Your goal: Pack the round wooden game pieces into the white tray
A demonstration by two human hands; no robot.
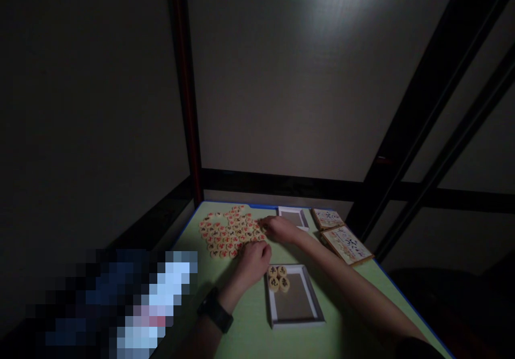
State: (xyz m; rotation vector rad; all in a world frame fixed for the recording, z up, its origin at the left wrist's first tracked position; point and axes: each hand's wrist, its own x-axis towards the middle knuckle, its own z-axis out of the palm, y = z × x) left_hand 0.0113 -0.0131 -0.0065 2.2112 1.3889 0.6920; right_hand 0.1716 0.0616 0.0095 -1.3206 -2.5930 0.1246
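Observation:
Round wooden Chinese chess pieces (231, 234) with red or black characters lie in a close cluster on the green table. My right hand (279, 228) is at the cluster's right edge, its fingers drawn together on a piece there. At the near edge of the cluster, my left hand (254, 259) is curled closed; its fingertips and whatever they hold are hidden. A dark watch is on my left wrist. Close in front of me stands a shallow open box (317, 305), with several black-lettered pieces (279, 278) grouped in its far left corner.
A second open tray (293, 210) sits at the table's far edge. Two printed box lids (328, 218) (348, 244) lie along the right side. Walls with dark frames rise behind the table (241, 327); a pixelated patch covers the lower left.

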